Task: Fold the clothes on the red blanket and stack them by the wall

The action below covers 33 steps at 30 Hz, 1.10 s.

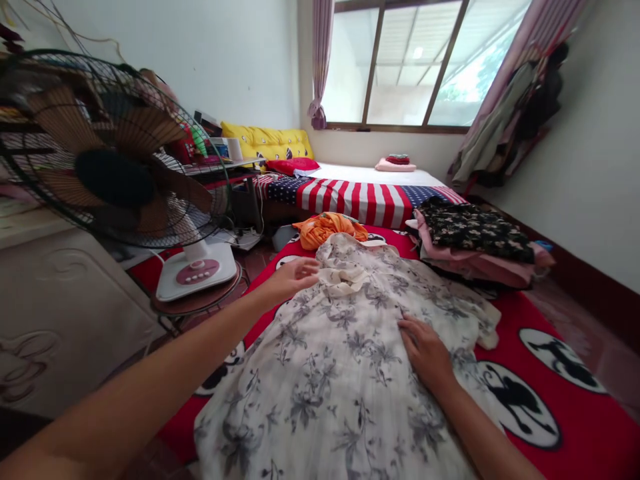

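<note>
A white dress with grey flowers [340, 373] lies spread over a red blanket with cat pictures [590, 407]. Its collar end points away from me, and one sleeve reaches out to the right. My left hand [293, 280] is at the dress's upper left edge, beside the collar, with its fingers stretched out and nothing in them. Whether it touches the cloth I cannot tell. Flat on the middle right of the dress rests my right hand [425, 350], its fingers extended. An orange cloth [330, 230] lies bunched just beyond the collar.
On the right is a pile of folded clothes [475, 233], black floral on top of pink. A standing fan [115, 173] sits on a round stool at the left, near my left arm. Behind are a bed with a striped, starred cover [355, 200] and a window [400, 67].
</note>
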Available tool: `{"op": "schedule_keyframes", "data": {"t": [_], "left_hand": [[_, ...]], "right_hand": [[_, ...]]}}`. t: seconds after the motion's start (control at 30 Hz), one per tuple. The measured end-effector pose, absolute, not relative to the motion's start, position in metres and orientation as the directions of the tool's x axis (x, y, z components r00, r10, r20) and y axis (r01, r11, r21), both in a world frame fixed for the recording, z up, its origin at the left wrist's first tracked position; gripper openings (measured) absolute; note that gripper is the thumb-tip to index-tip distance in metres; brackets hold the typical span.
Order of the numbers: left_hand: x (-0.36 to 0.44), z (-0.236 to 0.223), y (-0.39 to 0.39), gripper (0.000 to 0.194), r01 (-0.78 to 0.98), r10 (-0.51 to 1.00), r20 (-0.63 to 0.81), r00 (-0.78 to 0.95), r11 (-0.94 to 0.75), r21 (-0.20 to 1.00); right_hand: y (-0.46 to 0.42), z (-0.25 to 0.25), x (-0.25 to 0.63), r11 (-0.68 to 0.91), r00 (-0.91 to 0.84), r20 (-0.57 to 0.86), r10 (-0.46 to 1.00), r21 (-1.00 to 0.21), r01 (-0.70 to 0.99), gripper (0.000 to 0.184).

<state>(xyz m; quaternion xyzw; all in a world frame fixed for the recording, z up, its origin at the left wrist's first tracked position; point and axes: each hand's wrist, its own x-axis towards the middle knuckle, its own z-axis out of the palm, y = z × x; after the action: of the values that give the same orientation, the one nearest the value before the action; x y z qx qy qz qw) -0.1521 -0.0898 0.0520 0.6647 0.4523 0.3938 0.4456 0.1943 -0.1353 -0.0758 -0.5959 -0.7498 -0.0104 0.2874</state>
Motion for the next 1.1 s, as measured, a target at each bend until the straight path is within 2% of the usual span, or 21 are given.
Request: {"op": "schedule_keyframes", "data": {"t": [0.1, 0.17, 0.33, 0.43, 0.5, 0.63, 0.73, 0.83, 0.97, 1.1], "left_hand": [[-0.212, 0.018, -0.129, 0.05, 0.514, 0.989, 0.045, 0.139, -0.111, 0.85], [-0.241, 0.001, -0.157, 0.052, 0.61, 0.997, -0.003, 0.076, -0.044, 0.791], [-0.252, -0.006, -0.222, 0.047, 0.777, 0.983, -0.169, 0.069, 0.053, 0.627], [-0.241, 0.002, -0.246, 0.041, 0.873, 0.976, -0.216, 0.002, 0.104, 0.476], [-0.235, 0.007, -0.255, 0.036, 0.893, 0.965, -0.259, -0.031, 0.144, 0.427], [-0.23, 0.01, -0.261, 0.029, 0.9, 0.944, -0.328, -0.026, 0.165, 0.404], [-0.229, 0.007, -0.261, 0.03, 0.891, 0.938, -0.346, -0.012, 0.167, 0.423], [-0.229, 0.003, -0.261, 0.024, 0.875, 0.937, -0.349, 0.014, 0.157, 0.458], [-0.231, 0.003, -0.262, 0.019, 0.845, 0.933, -0.357, 0.043, 0.157, 0.511], [-0.232, 0.005, -0.264, 0.016, 0.833, 0.925, -0.374, 0.065, 0.156, 0.531]], "right_hand": [[-0.125, -0.05, 0.188, 0.164, -0.086, 0.275, 0.958, -0.276, 0.947, 0.025], [-0.11, -0.029, 0.177, 0.082, -0.029, 0.193, 0.981, -0.273, 0.959, 0.024], [-0.059, -0.002, 0.125, 0.074, 0.004, 0.171, 0.985, -0.449, 0.89, 0.022], [-0.034, -0.003, 0.091, 0.051, 0.015, 0.139, 0.99, -0.462, 0.885, 0.02], [-0.025, -0.005, 0.071, 0.022, 0.035, 0.114, 0.993, -0.462, 0.886, 0.028], [-0.017, -0.007, 0.041, -0.062, 0.104, 0.071, 0.992, -0.448, 0.892, 0.047], [-0.018, -0.011, 0.029, -0.075, 0.122, 0.078, 0.989, -0.447, 0.892, 0.034], [-0.022, -0.017, 0.027, -0.058, 0.156, 0.17, 0.973, -0.474, 0.878, 0.026], [-0.026, -0.024, 0.034, -0.086, 0.266, 0.305, 0.914, -0.496, 0.864, 0.035], [-0.023, -0.025, 0.038, -0.056, 0.247, 0.346, 0.905, -0.479, 0.876, 0.045]]}}
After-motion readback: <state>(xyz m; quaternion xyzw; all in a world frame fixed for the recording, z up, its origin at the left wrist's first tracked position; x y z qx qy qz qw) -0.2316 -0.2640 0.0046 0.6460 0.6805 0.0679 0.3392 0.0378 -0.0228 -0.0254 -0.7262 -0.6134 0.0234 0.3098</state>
